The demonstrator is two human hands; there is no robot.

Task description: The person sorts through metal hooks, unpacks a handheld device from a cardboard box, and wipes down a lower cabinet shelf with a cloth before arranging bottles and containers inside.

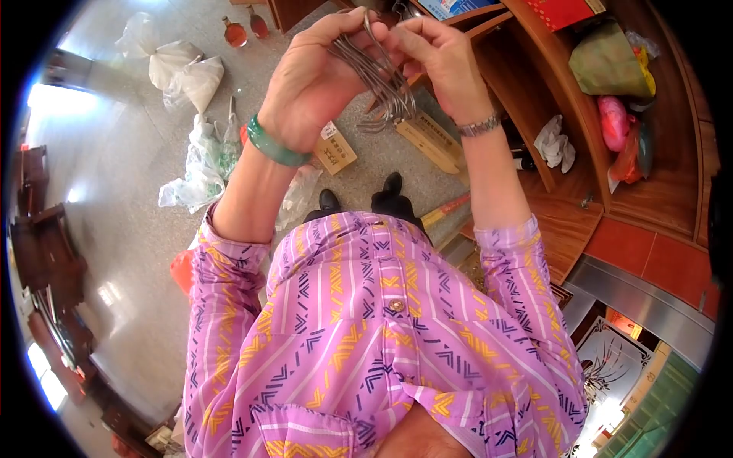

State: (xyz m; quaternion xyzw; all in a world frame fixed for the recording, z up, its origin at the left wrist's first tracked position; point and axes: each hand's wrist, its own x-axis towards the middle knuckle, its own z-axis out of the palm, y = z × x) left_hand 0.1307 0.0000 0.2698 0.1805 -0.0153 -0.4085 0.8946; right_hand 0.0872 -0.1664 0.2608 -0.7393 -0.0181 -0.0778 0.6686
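Note:
A bundle of thin metal hooks with curved ends hangs from my left hand at the top of the head view. The fingers of that hand are closed around the upper part of the bundle, and a green bangle circles its wrist. My right hand, with a metal watch at the wrist, is closed in a pinch right beside the hooks' upper ends. Whatever lies between its fingertips is hidden. Both hands are raised in front of the body, above the floor.
White plastic bags and cardboard boxes lie on the floor. Two bottles stand at the upper left. Open wooden cabinets holding bags and crumpled paper line the right side. Dark wooden furniture is at far left.

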